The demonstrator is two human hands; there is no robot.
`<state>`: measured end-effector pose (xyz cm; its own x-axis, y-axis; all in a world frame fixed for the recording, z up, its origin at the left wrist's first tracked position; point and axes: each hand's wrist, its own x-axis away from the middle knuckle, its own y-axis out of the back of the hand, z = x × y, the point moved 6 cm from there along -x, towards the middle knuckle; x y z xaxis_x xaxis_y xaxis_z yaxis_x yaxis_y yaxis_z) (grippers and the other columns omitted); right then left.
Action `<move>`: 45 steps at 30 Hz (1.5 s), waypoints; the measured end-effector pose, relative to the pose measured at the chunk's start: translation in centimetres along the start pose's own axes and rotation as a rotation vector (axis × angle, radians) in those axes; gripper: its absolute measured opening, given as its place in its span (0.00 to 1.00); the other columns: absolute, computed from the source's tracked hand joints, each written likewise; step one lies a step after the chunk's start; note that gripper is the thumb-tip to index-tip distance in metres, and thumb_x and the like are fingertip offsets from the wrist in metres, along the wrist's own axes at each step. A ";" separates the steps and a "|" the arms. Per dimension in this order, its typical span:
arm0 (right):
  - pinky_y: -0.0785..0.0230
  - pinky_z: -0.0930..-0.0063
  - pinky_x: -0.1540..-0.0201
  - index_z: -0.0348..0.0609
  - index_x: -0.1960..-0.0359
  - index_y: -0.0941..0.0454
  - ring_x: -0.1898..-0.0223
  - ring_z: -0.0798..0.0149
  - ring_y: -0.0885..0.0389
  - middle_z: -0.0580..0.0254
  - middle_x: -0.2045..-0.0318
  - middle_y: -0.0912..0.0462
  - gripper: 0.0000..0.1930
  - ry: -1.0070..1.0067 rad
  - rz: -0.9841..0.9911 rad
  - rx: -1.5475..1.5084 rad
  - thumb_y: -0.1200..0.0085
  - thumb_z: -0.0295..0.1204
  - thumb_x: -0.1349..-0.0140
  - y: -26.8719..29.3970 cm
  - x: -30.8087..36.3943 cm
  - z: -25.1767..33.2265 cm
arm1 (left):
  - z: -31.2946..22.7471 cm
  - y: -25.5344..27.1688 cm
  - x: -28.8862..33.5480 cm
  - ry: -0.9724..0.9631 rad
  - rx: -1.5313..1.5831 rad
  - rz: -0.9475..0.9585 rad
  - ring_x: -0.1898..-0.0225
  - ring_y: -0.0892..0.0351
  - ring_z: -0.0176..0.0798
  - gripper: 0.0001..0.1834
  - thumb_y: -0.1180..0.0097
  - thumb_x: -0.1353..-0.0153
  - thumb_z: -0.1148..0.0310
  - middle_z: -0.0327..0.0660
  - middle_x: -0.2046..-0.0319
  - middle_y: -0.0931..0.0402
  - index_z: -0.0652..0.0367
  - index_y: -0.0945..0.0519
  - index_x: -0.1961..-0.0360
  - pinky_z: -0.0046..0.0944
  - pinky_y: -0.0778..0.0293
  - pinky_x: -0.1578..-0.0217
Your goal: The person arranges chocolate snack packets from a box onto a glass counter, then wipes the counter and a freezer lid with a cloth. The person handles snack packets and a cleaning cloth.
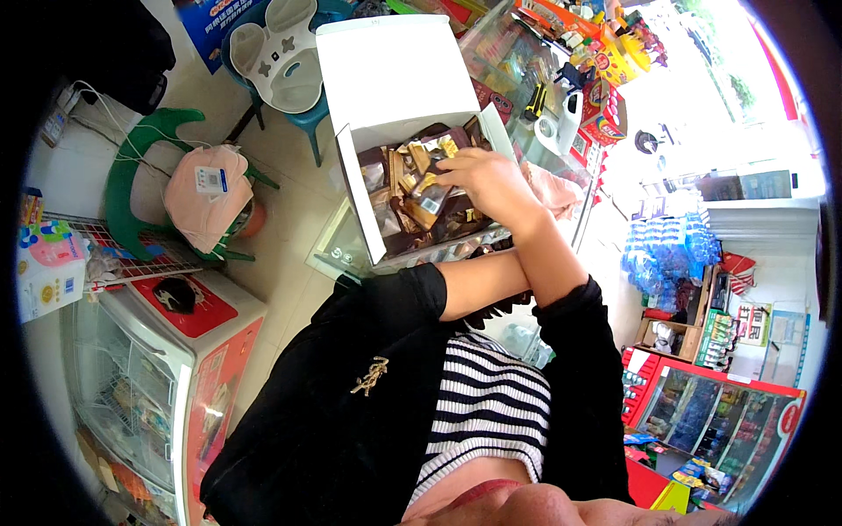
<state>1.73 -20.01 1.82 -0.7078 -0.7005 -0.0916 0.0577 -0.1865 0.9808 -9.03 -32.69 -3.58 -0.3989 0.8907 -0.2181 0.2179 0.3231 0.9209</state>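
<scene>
An open white cardboard box stands on the glass counter, its lid tipped back. Many small brown and gold wrapped packets lie loosely inside. My right hand reaches into the box from the right, fingers bent and closed on a brown packet with a pale label. The thumb is mostly hidden. My left forearm crosses beneath the right one along the box's near side; the left hand is out of sight behind the right forearm. Dark brown jagged-edged material shows below the crossed arms.
Right of the box on the glass counter lie a pale pink thing, a white bottle-like container, a yellow-black cutter and a red box. At left are a green chair and a freezer.
</scene>
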 end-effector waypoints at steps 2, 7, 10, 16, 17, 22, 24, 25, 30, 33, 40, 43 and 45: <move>0.24 0.62 0.47 0.49 0.56 0.12 0.47 0.52 0.18 0.62 0.52 0.12 0.13 -0.077 -0.108 -0.064 0.44 0.24 0.41 1.7 0.6 -0.3 | 0.4 0.2 -0.1 0.013 0.007 0.002 0.43 0.22 0.44 0.35 0.38 0.49 0.36 0.43 0.48 0.19 0.52 0.17 0.49 0.47 0.32 0.41; 0.25 0.67 0.52 0.37 0.51 0.16 0.57 0.64 0.16 0.57 0.59 0.11 0.13 -0.529 -0.296 -0.637 0.39 0.27 0.35 1.9 4.7 -2.5 | 0.2 0.7 0.0 -0.014 0.018 0.013 0.45 0.22 0.46 0.33 0.38 0.49 0.36 0.42 0.52 0.17 0.52 0.15 0.54 0.48 0.31 0.42; 0.28 0.75 0.55 0.31 0.50 0.17 0.59 0.76 0.21 0.63 0.60 0.13 0.14 -0.684 -0.425 -1.045 0.39 0.27 0.34 1.9 7.8 -2.8 | 1.1 0.7 -0.1 0.011 0.022 0.037 0.47 0.21 0.46 0.32 0.38 0.49 0.36 0.42 0.54 0.16 0.51 0.14 0.57 0.49 0.31 0.43; 0.24 0.73 0.53 0.37 0.52 0.16 0.57 0.70 0.17 0.62 0.60 0.13 0.10 -0.794 -0.937 -1.641 0.42 0.23 0.32 3.8 18.3 -3.3 | 1.9 2.4 1.3 0.089 0.015 0.202 0.49 0.20 0.47 0.30 0.38 0.50 0.35 0.41 0.58 0.14 0.51 0.11 0.62 0.50 0.30 0.45; 0.21 0.69 0.49 0.39 0.50 0.18 0.53 0.68 0.17 0.60 0.57 0.13 0.10 -0.785 -0.988 -1.681 0.45 0.24 0.30 3.5 20.1 -3.7 | 1.8 4.3 1.9 0.120 0.022 0.187 0.50 0.20 0.47 0.28 0.37 0.50 0.37 0.41 0.61 0.14 0.52 0.11 0.67 0.49 0.30 0.47; 0.19 0.68 0.48 0.36 0.46 0.23 0.52 0.66 0.16 0.60 0.53 0.16 0.12 -0.922 -1.249 -1.220 0.50 0.27 0.26 4.9 27.4 -4.1 | 1.8 5.1 2.0 0.161 -0.065 0.207 0.51 0.19 0.45 0.30 0.38 0.50 0.37 0.43 0.63 0.14 0.54 0.09 0.66 0.48 0.26 0.51; 0.19 0.70 0.50 0.33 0.48 0.22 0.56 0.66 0.15 0.59 0.55 0.17 0.11 -1.038 -1.131 -0.889 0.50 0.25 0.27 6.1 29.3 -3.4 | 1.6 5.2 1.9 0.156 -0.074 0.216 0.51 0.19 0.45 0.30 0.38 0.49 0.37 0.43 0.63 0.14 0.54 0.09 0.64 0.48 0.25 0.51; 0.18 0.71 0.55 0.32 0.53 0.19 0.60 0.65 0.15 0.57 0.59 0.18 0.09 -1.035 -0.967 -0.569 0.47 0.22 0.32 7.2 29.4 -2.9 | 1.6 5.4 1.9 0.159 -0.072 0.251 0.51 0.19 0.45 0.30 0.38 0.50 0.37 0.43 0.63 0.15 0.54 0.09 0.64 0.48 0.25 0.51; 0.22 0.69 0.61 0.33 0.60 0.16 0.68 0.60 0.18 0.54 0.66 0.20 0.08 -0.972 -0.438 -0.292 0.42 0.22 0.39 7.6 26.7 -1.5 | 1.4 5.3 1.7 0.167 -0.098 0.307 0.50 0.21 0.42 0.29 0.38 0.49 0.38 0.40 0.59 0.15 0.53 0.10 0.61 0.43 0.29 0.49; 0.26 0.59 0.64 0.34 0.64 0.17 0.70 0.46 0.20 0.46 0.69 0.21 0.08 -0.870 -0.239 -0.195 0.42 0.26 0.43 6.9 25.2 -2.6 | 1.3 5.6 1.9 0.179 -0.101 0.321 0.48 0.21 0.41 0.29 0.37 0.49 0.39 0.40 0.58 0.15 0.53 0.10 0.60 0.44 0.28 0.48; 0.25 0.54 0.63 0.39 0.72 0.15 0.68 0.41 0.18 0.43 0.70 0.17 0.08 -0.599 0.124 -0.197 0.42 0.30 0.46 1.0 19.6 -8.9 | 1.1 5.3 1.8 0.171 -0.068 0.265 0.50 0.19 0.45 0.30 0.36 0.51 0.41 0.44 0.59 0.15 0.57 0.13 0.59 0.47 0.22 0.51; 0.27 0.61 0.68 0.36 0.69 0.16 0.78 0.51 0.21 0.50 0.79 0.17 0.10 -0.640 0.087 -0.274 0.42 0.32 0.38 0.2 18.7 -10.2 | 1.3 5.1 2.0 0.185 -0.011 0.239 0.50 0.20 0.47 0.31 0.34 0.51 0.41 0.45 0.58 0.15 0.58 0.14 0.57 0.44 0.21 0.51; 0.26 0.58 0.63 0.35 0.67 0.16 0.72 0.46 0.18 0.43 0.73 0.17 0.17 -0.839 0.097 -0.414 0.42 0.40 0.36 0.4 19.4 -10.4 | 1.4 5.7 2.3 0.189 -0.009 0.186 0.50 0.19 0.46 0.31 0.32 0.51 0.42 0.45 0.58 0.15 0.58 0.14 0.58 0.42 0.20 0.50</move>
<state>-4.65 -40.82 -1.40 -0.9534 -0.0303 0.3001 0.2750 -0.4964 0.8234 -7.41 -28.37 0.68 -0.5119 0.8589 0.0185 0.2956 0.1559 0.9425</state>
